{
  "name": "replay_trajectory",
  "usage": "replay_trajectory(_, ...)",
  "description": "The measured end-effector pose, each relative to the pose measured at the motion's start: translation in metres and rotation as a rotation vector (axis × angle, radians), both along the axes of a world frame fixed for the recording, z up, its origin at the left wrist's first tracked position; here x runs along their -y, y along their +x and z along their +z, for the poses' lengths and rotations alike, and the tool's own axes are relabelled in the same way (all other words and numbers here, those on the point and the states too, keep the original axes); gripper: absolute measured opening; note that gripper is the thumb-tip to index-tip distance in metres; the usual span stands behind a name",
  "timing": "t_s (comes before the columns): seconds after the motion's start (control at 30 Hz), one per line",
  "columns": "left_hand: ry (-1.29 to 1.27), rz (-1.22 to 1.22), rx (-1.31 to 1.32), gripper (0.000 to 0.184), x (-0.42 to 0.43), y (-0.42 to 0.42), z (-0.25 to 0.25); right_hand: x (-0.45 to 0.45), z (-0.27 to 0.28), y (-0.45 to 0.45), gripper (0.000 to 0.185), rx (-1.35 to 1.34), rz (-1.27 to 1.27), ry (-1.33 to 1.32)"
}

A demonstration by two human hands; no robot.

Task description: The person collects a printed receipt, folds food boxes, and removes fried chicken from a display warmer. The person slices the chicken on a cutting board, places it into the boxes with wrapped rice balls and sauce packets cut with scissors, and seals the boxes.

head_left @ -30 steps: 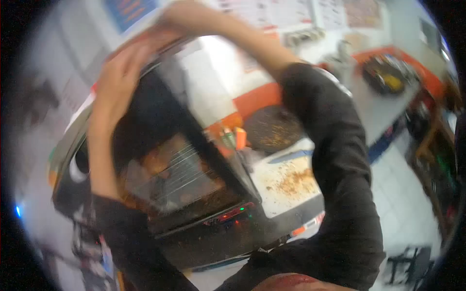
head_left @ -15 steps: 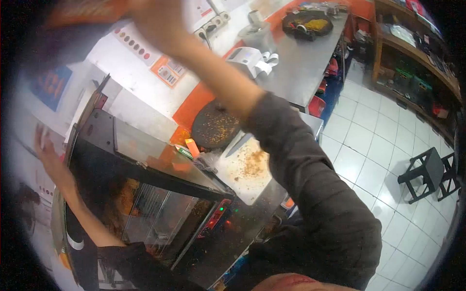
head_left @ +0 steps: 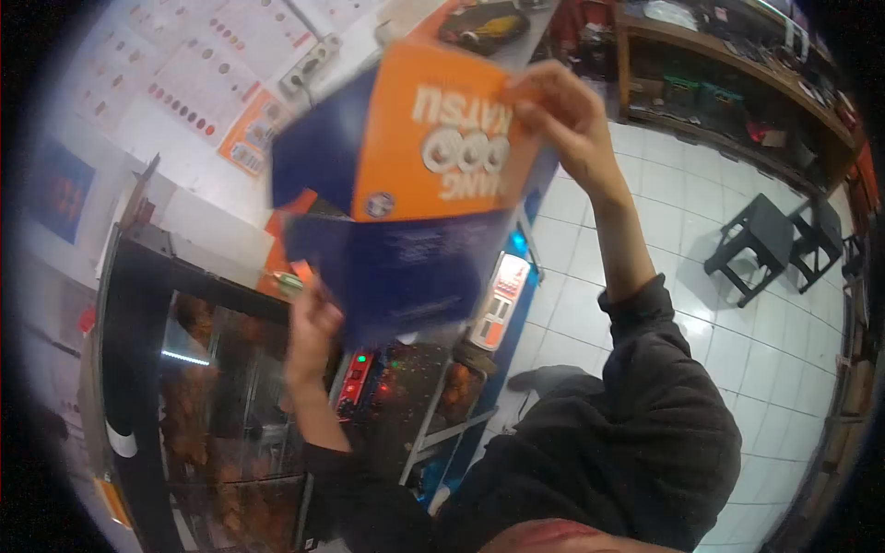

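Head view: the orange and dark-blue printed cardboard sheet (head_left: 419,198) is slightly blurred, its white lettering upside down and the small print on its lower blue panel too faint to read. It is held up in front of the person, between the two hands, hiding much of the grey metal desk (head_left: 535,39) behind. Near the top edge, a black round tray (head_left: 458,23) carries something yellow, too blurred to identify. At lower left, a black-framed glass cabinet (head_left: 138,323) contains brown food pieces (head_left: 187,410), partly veiled by reflections. The right hand (head_left: 570,124) has a narrow grip on the sheet's upper right edge. The left hand (head_left: 313,336) has curled fingers at the lower left edge; whether its grip clasps the cardboard, I cannot tell.
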State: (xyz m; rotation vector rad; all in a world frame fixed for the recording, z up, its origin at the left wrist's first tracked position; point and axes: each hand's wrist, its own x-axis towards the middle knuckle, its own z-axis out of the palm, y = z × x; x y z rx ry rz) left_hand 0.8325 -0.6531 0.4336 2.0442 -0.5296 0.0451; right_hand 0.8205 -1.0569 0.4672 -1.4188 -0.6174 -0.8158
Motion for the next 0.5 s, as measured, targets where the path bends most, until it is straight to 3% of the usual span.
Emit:
replay_trajectory(0.1,-0.358,-0.091,-0.293,0.053,0.035,-0.070,-0.105,0.018,-0.055,-0.027,0.019,-0.192,-0.001,0.055)
replay_trajectory(0.13,-0.614,-0.220,-0.423,0.054,0.049,-0.098,-0.123,0.021,-0.072,-0.036,0.018,-0.247,-0.065,0.016)
replay_trajectory(0.17,-0.798,-0.172,-0.592,0.053,0.062,-0.120,-0.149,0.021,-0.089,-0.049,0.019,-0.256,-0.113,0.008)
replay_trajectory(0.2,-0.974,-0.115,-0.766,0.052,0.075,-0.139,-0.171,0.028,-0.112,-0.058,0.022,-0.285,-0.526,-0.404)
replay_trajectory(0.27,-1.130,0.092,-0.896,0.043,0.106,-0.168,-0.174,0.000,-0.126,-0.099,0.032,-0.155,-0.876,-0.628)
replay_trajectory(0.33,-0.999,0.116,-0.820,0.035,0.135,-0.190,-0.161,-0.023,-0.173,-0.132,0.038,-0.198,-0.573,-0.710)
replay_trajectory(0.37,-0.875,0.141,-0.742,0.027,0.145,-0.198,-0.155,-0.035,-0.166,-0.152,0.036,-0.251,-0.432,-0.745)
replay_trajectory(0.5,-0.643,0.089,-0.578,0.020,0.145,-0.216,-0.158,-0.032,-0.189,-0.159,0.025,-0.493,-0.308,-0.603)
